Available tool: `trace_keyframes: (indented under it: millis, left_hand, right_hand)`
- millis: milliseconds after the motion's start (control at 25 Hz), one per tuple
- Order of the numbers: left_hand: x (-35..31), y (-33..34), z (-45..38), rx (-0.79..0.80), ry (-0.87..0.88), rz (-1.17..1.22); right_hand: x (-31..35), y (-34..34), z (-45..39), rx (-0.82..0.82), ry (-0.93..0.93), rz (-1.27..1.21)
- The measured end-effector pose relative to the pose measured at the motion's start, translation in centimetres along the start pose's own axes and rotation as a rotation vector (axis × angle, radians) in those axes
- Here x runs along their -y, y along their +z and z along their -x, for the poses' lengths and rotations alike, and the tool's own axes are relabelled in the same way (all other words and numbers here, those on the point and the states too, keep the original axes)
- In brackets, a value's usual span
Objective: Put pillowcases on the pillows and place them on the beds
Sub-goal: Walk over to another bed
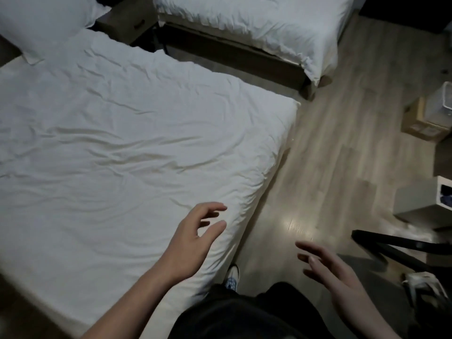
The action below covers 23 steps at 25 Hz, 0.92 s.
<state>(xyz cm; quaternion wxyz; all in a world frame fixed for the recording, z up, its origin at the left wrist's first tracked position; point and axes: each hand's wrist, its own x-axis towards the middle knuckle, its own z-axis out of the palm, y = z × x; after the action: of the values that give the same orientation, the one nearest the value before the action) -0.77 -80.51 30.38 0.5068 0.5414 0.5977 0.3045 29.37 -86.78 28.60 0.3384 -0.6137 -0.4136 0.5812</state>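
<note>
A white pillow [46, 19] in its case lies at the head of the near bed [127, 133], at the top left. The near bed is covered by a creased white duvet. A second bed [256, 23] with white bedding stands across the aisle at the top. My left hand [195, 238] hovers over the near bed's foot corner, fingers loosely spread, holding nothing. Over the wooden floor, my right hand [325, 265] is held with its fingers relaxed and empty.
A dark nightstand [127, 19] stands between the beds. At the right are a cardboard box [420, 121], a white bin [425, 199] and a black stand leg [401, 245]. Wooden floor [342, 155] runs between the beds and these. My shoe [232, 277] shows by the bed.
</note>
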Motion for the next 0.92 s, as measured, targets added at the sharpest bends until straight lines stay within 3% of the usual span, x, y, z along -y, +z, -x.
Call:
trace_keyframes:
  millis: [280,640,920]
  left_hand:
    - [-7.4,5.3,-14.2,0.103,0.035,-0.043]
    - [-15.3,14.3,-28.2,-0.084,-0.004,-0.007]
    - [-19.7,15.8,-41.4,-0.178,-0.037,0.027]
  right_hand:
    - [5.5,-7.8,-10.2,-0.069,-0.028,-0.024]
    - [13.3,-23.3,-28.4,0.080,-0.039,0.043]
    - [21.5,-28.7,-42.9,0.193,-0.097,0.128]
